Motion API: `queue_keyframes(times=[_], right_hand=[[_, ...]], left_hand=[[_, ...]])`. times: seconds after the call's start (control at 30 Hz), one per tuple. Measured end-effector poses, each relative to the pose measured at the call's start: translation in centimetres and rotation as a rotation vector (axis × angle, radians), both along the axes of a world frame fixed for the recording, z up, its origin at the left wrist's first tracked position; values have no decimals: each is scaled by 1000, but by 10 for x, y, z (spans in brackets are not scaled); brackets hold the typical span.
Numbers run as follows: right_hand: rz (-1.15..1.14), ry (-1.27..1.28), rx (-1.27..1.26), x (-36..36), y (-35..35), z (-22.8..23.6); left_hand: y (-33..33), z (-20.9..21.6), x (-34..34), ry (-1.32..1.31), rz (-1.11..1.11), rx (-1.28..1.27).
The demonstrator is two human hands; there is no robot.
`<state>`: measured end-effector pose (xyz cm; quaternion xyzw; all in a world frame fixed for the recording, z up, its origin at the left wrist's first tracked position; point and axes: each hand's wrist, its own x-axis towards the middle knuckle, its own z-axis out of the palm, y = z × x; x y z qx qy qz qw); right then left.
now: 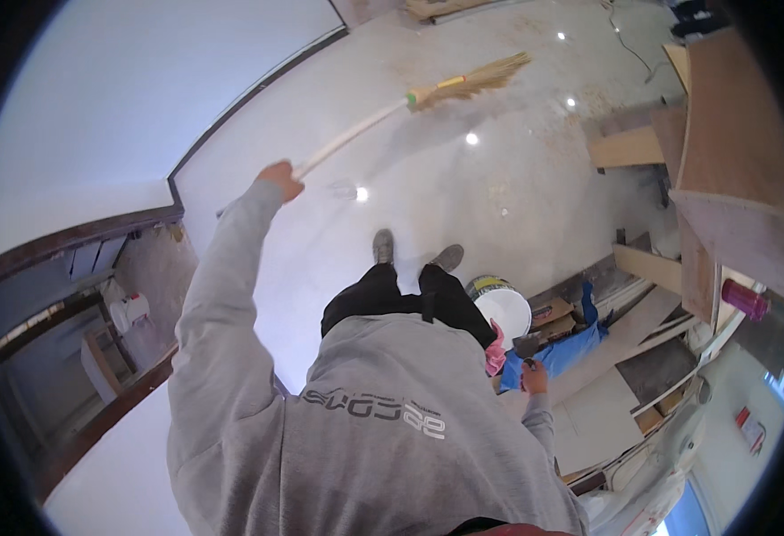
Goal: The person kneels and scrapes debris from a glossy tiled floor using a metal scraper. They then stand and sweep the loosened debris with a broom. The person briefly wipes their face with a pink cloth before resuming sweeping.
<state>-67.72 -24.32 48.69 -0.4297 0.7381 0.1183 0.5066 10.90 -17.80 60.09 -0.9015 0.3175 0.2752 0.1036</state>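
My left hand [282, 180] is stretched out ahead and closed round the pale handle of a broom [352, 133]. The broom slants away to the right, and its straw head [490, 79] lies on the floor at the far side. Green and yellow binding shows where the straw meets the handle. Low on the right, by my hip, my right hand [535, 379] is closed on a small scraper [526, 347] with a dark flat blade. A pink cloth [496, 348] hangs beside my right thigh, close to this hand.
A white bucket [506, 311] stands right of my feet. Behind it lie boards, boxes and a blue bag [560, 357]. Wooden panels [629, 147] stick out at the right. A dark-edged wall [258, 80] runs along the left. Brownish dust marks the pale floor [463, 188].
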Motion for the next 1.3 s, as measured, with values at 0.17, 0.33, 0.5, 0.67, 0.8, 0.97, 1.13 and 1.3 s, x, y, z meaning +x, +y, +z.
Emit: queue_keyframes(times=[0.17, 0.33, 0.5, 0.67, 0.8, 0.97, 1.13, 1.3], right_hand=[[12, -90, -50, 79, -54, 21], [-47, -127, -22, 144, -64, 17], [263, -52, 14, 219, -62, 8], [525, 22, -152, 280, -83, 18], [438, -99, -235, 296, -120, 17], [401, -240, -269, 362, -147, 52], [335, -281, -321, 341, -193, 63], [54, -493, -215, 375, -221, 80]], left_hand=[[185, 54, 5, 439, 590, -65], [272, 67, -49, 635, 1109, -191], [307, 26, -75, 688, 1468, -488], [277, -11, -51, 754, 1494, -590], [207, -90, -23, 839, 1589, -562], [138, -223, 7, 1024, 1678, -548], [-70, -206, -44, 1299, 1477, -216], [-187, -153, -78, 1345, 1439, -278]])
